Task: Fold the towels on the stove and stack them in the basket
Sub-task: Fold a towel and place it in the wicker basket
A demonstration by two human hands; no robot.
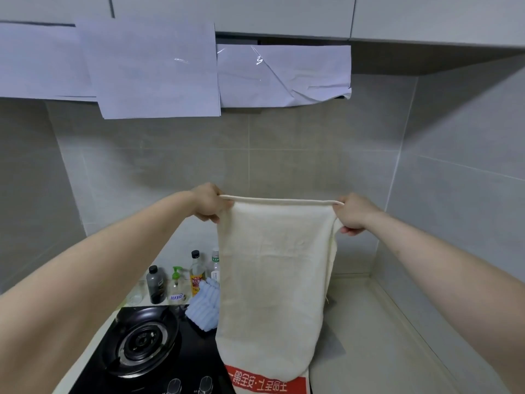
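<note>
Both hands, left point(208, 203) and right point(353, 213), pinch the cream towel point(272, 280) by its top corners, hanging above the stove point(147, 345). Soft, light and limp; corners seem the best hold for folding.

Bottles point(181, 280) stand behind the stove point(147, 345), a folded towel point(206, 307) just right

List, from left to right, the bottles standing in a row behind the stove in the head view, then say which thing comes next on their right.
Dark bottle → clear pump bottle with green top → yellow-labelled bottle with black cap → clear bottle with white label → cream towel, held up by the left hand and right hand.
</note>
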